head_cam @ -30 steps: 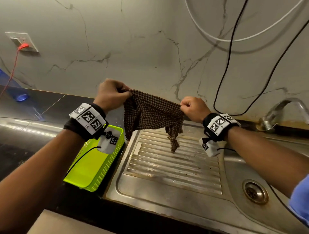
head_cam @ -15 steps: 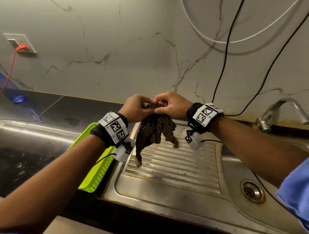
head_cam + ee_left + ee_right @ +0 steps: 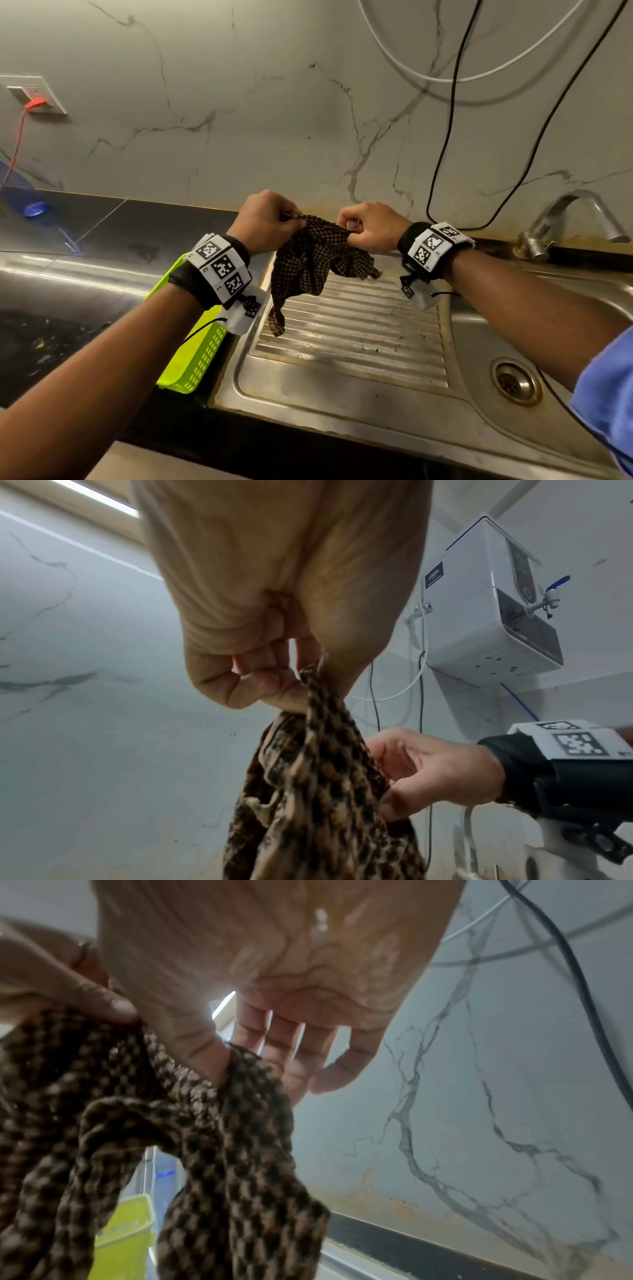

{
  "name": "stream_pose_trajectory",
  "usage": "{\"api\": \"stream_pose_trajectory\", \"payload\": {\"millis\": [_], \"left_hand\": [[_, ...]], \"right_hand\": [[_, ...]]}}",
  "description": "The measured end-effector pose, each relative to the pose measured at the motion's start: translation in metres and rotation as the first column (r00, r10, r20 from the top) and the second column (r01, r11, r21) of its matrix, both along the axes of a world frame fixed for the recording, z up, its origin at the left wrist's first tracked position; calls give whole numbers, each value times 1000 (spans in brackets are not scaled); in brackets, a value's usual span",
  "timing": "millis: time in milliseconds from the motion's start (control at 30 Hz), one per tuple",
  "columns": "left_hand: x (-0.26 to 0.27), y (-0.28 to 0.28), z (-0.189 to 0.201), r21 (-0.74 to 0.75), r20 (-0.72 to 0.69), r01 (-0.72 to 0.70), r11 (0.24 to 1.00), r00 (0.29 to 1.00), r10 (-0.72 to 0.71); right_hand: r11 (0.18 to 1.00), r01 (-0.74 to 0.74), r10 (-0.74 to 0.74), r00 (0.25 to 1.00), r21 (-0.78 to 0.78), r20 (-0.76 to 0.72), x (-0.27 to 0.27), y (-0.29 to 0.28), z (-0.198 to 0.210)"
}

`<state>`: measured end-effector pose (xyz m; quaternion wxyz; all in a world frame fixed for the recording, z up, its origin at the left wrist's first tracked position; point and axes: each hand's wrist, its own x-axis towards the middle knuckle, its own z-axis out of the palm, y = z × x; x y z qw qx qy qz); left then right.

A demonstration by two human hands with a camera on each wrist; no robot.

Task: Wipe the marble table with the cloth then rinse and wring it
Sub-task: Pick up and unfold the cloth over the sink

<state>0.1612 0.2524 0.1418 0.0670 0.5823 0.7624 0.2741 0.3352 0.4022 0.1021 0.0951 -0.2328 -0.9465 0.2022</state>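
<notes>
A brown-and-black checked cloth [image 3: 315, 260] hangs crumpled in the air above the ribbed steel drainboard [image 3: 349, 329]. My left hand [image 3: 270, 221] pinches its upper left edge, fingers curled; in the left wrist view the cloth [image 3: 318, 791] drops from between thumb and fingers of the left hand [image 3: 274, 680]. My right hand [image 3: 368, 228] pinches the upper right edge a short way off. In the right wrist view the thumb presses the cloth [image 3: 212, 1123] against the right hand [image 3: 246, 1053], the other fingers loosely extended. One cloth corner dangles low on the left.
The steel sink basin [image 3: 479, 329] with its drain [image 3: 515, 382] lies to the right, a tap [image 3: 565, 219] behind it. A lime-green plastic basket [image 3: 195, 356] stands left of the drainboard on the dark counter [image 3: 68, 274]. Black and white cables [image 3: 452, 102] hang on the marble wall.
From a wide spread one second ago, my hands came together with the cloth bunched, then moved a little apart again. The cloth now hangs folded and crumpled between them.
</notes>
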Motion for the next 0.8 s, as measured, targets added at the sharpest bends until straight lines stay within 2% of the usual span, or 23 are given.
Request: {"api": "stream_pose_trajectory", "payload": {"millis": [67,300,367,467,500,567,667,733,800], "left_hand": [[-4,-3,-2,-10,7,-14,1000,1000,15],[-12,-8,-8,25,12,-93,995,996,93],[-15,-10,-11,26,30,-91,996,995,90],[-17,-13,-14,31,67,-79,996,995,77],[-20,-14,-14,47,80,-85,995,993,81],[-24,-16,-14,83,111,-108,991,989,99],[-32,-20,-11,114,140,-136,984,983,119],[-37,-23,-9,127,121,-150,980,983,135],[-46,-26,-8,111,81,-159,981,985,150]], "right_hand": [[995,-19,22,999,-98,30,0,3,4],[973,10,34,982,-232,187,7,9,14],[956,25,9,994,-291,112,13,14,19],[881,30,-59,997,-472,-46,23,20,24],[862,37,-75,996,-506,-54,26,22,23],[877,91,-96,995,-471,12,29,25,19],[886,248,-257,966,-393,28,32,35,12],[820,343,-407,912,-457,-47,34,40,8],[736,411,-512,858,-539,-46,36,43,4]]}}
